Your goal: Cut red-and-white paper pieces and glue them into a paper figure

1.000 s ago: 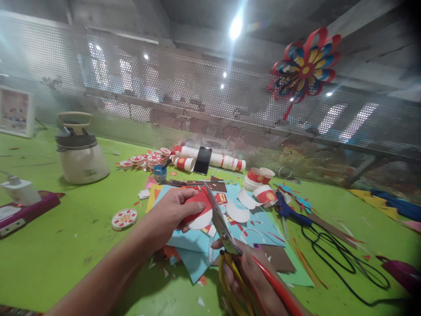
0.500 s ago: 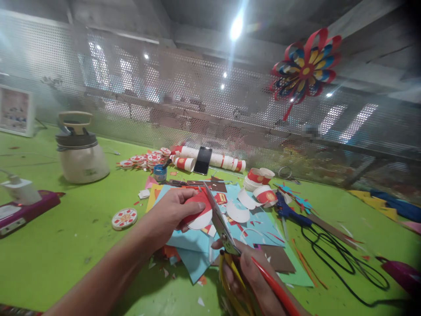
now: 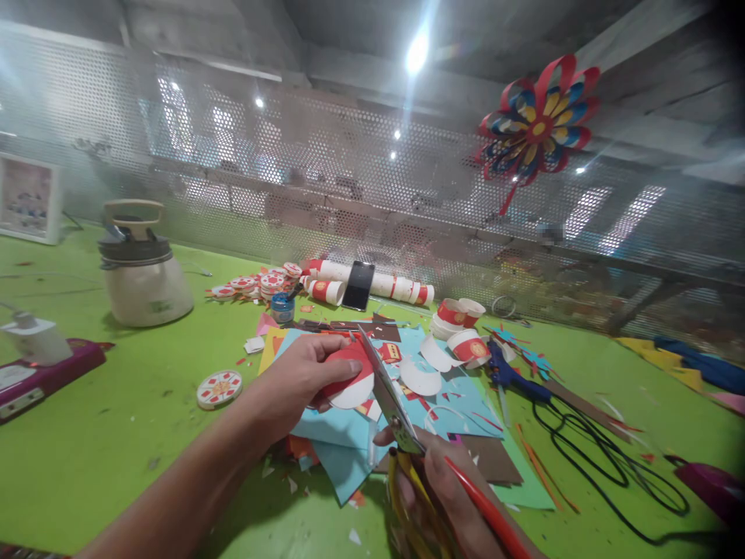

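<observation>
Clock read from the piece in hand, and out at nine o'clock on the bright green tabletop (image 3: 151, 466) sits a long purple power strip (image 3: 70, 363), a boxy white plug adapter (image 3: 38, 341) standing in it. At ten, a squat cream jug with a dark lid (image 3: 148, 287). Nearer in, at nine, a white round disc with red diamonds (image 3: 220, 388) lies flat; at eleven, a small blue jar (image 3: 282, 307).

And here's the left hand (image 3: 299, 376), gripping, thumb pressed on top of a round-edged red-and-white paper piece (image 3: 356, 388), held above light blue paper sheets (image 3: 337, 462). Right along its edge run the steel blades of yellow-and-red-handled scissors (image 3: 391, 400); whether they bite into it, one cannot tell. Between four and five, the right hand (image 3: 451, 501) is wrapped firmly around the handles.

On to two o'clock: red-and-white paper cup pieces (image 3: 470, 347) clustered together. Three o'clock, a dark blue glue gun (image 3: 515, 376) lies on the green, and high at one, a red, blue and yellow flower-shaped ornament (image 3: 540, 128).
</observation>
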Action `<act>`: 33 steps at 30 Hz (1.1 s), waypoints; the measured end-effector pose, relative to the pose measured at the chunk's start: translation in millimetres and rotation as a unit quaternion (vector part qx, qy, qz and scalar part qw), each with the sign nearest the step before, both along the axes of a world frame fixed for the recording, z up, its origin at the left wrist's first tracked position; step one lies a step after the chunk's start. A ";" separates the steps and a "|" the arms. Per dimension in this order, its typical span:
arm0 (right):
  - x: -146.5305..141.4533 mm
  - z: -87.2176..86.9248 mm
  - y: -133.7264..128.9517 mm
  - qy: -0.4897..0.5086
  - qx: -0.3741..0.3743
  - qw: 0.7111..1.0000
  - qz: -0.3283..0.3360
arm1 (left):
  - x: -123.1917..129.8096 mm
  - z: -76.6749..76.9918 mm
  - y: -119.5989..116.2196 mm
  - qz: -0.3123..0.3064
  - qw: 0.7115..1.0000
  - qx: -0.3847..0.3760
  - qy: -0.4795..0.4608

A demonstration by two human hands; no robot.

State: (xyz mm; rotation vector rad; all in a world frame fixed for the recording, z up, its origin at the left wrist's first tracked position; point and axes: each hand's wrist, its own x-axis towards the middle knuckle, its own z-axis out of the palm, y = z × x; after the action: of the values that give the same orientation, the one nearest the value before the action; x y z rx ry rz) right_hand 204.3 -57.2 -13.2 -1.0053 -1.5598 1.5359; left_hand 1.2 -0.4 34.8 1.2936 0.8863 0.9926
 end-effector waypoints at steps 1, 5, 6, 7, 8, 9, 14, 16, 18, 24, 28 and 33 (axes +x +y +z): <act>-0.2 0.8 -0.7 0.002 -0.001 1.000 -0.001 | 0.2 0.0 -0.1 0.005 1.000 0.000 0.001; -1.6 1.4 -5.4 0.011 -0.014 1.000 -0.009 | 2.6 -0.4 -1.3 0.034 0.999 -0.006 -0.013; -2.0 0.5 -6.6 0.016 -0.020 1.000 -0.017 | 3.6 -0.9 -1.7 0.037 0.999 -0.012 -0.028; -2.4 -0.8 -7.4 0.022 -0.025 0.999 -0.028 | 4.8 -1.8 -2.1 0.039 0.998 -0.021 -0.048; -2.7 -2.6 -7.7 0.031 -0.027 0.998 -0.040 | 6.2 -3.0 -2.7 0.040 0.996 -0.033 -0.073; -2.9 -4.6 -7.4 0.039 -0.025 0.998 -0.050 | 7.7 -4.7 -3.3 0.040 0.993 -0.045 -0.102; -3.8 -13.1 -1.3 0.069 0.020 0.996 -0.062 | 18.3 -15.9 -5.3 0.032 0.971 -0.086 -0.222; -4.0 -12.8 0.2 0.077 0.025 0.995 -0.056 | 23.1 -19.0 -5.3 0.035 0.968 -0.092 -0.233; -4.1 -10.2 0.1 0.076 0.025 0.995 -0.053 | 26.9 -20.0 -5.4 0.049 0.967 -0.090 -0.235; -3.7 -1.3 0.3 0.042 0.020 0.998 -0.040 | 29.3 -14.5 -8.7 0.091 0.970 -0.059 -0.219; -5.1 1.8 1.4 0.040 0.018 0.998 -0.046 | 24.3 -13.9 -6.4 0.080 0.979 -0.034 -0.182; -4.3 25.4 -10.1 0.044 0.020 0.997 -0.057 | 15.5 -17.5 -2.0 0.091 0.988 -0.022 -0.123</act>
State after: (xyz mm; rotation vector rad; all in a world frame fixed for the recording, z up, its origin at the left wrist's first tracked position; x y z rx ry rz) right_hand 200.0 -67.3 12.2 -0.9739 -1.4413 1.4460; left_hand 16.7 -2.3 17.3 1.0384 0.8394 1.2401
